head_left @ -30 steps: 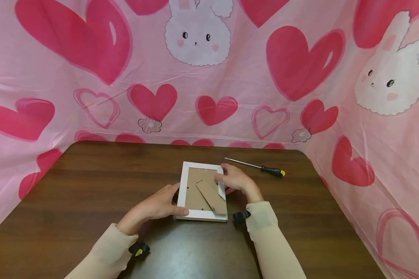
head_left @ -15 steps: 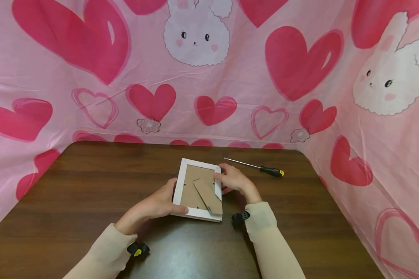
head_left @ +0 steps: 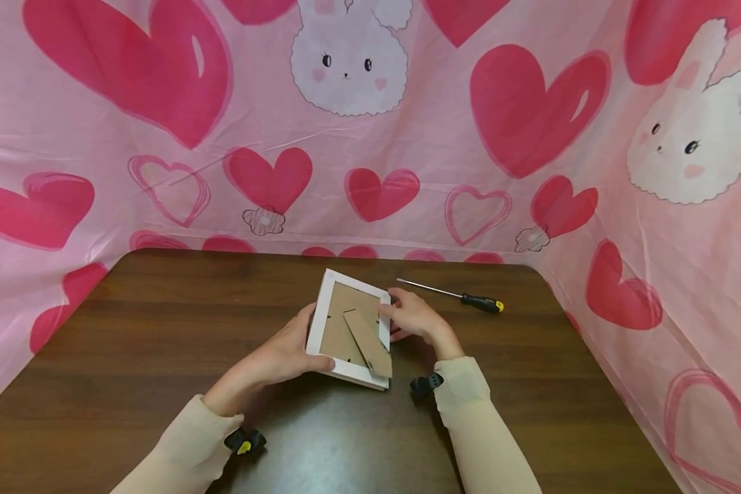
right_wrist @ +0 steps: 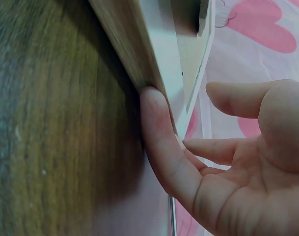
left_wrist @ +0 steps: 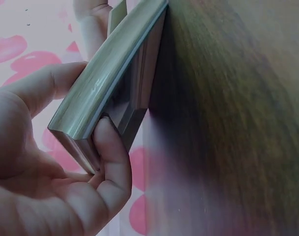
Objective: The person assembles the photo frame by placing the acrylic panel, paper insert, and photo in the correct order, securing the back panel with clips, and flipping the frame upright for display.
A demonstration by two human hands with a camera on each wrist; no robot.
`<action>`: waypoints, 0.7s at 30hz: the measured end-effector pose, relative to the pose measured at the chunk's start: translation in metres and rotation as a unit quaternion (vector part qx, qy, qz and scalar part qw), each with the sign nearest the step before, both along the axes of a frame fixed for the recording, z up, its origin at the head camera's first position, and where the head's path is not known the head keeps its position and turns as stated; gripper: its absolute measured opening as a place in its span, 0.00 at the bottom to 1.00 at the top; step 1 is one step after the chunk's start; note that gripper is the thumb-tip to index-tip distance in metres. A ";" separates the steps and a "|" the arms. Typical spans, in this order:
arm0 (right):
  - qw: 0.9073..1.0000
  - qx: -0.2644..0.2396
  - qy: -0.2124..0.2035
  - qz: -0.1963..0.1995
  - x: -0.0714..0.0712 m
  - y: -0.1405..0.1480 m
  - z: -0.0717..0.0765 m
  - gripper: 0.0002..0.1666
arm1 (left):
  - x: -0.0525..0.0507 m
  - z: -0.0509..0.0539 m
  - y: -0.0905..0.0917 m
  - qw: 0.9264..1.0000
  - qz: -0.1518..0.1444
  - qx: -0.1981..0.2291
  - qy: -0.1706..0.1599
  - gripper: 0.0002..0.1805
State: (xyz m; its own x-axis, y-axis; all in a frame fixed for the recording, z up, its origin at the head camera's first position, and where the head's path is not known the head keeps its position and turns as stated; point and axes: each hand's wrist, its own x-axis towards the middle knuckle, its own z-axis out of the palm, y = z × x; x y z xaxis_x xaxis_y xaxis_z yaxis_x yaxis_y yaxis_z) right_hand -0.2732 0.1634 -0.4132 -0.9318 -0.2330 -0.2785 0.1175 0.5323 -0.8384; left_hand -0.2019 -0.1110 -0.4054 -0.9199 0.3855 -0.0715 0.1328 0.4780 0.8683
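A white picture frame lies back side up in the head view, tilted with its left side raised off the table. Its brown backing board carries a cardboard stand leg. My left hand grips the near left corner, thumb on the back; in the left wrist view the fingers curl underneath. At the right edge is my right hand. In the right wrist view a fingertip touches the frame's wooden side, while the thumb stands apart from it.
A screwdriver with a black and yellow handle lies on the dark wooden table, beyond my right hand. Pink cloth with hearts and rabbits hangs behind the table and along its sides.
The frame's left side has risen with my left hand, so the frame has gone from nearly flat to tilted down toward the right. My right hand has hardly moved.
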 end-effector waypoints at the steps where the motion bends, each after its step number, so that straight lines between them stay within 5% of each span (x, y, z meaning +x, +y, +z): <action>1: 1.000 -0.001 0.000 0.000 0.000 0.000 0.000 0.41 | 0.000 0.000 0.000 1.000 0.001 -0.003 0.002 0.63; 10: 1.000 -0.017 0.001 -0.005 -0.002 0.001 0.001 0.38 | 0.000 0.003 -0.001 1.000 0.014 -0.013 0.004 0.64; 21: 0.996 -0.043 0.076 -0.016 0.000 0.001 0.007 0.33 | 0.002 0.014 0.002 0.997 0.038 -0.037 0.058 0.63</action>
State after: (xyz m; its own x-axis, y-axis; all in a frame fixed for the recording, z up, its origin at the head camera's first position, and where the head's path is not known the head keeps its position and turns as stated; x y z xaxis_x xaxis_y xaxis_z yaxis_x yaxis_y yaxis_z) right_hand -0.2735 0.1642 -0.4062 -0.9692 -0.2183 -0.1144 0.0022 0.4566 -0.8897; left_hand -0.1996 -0.1095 -0.3911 -0.9501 0.3117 0.0111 0.1908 0.5528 0.8112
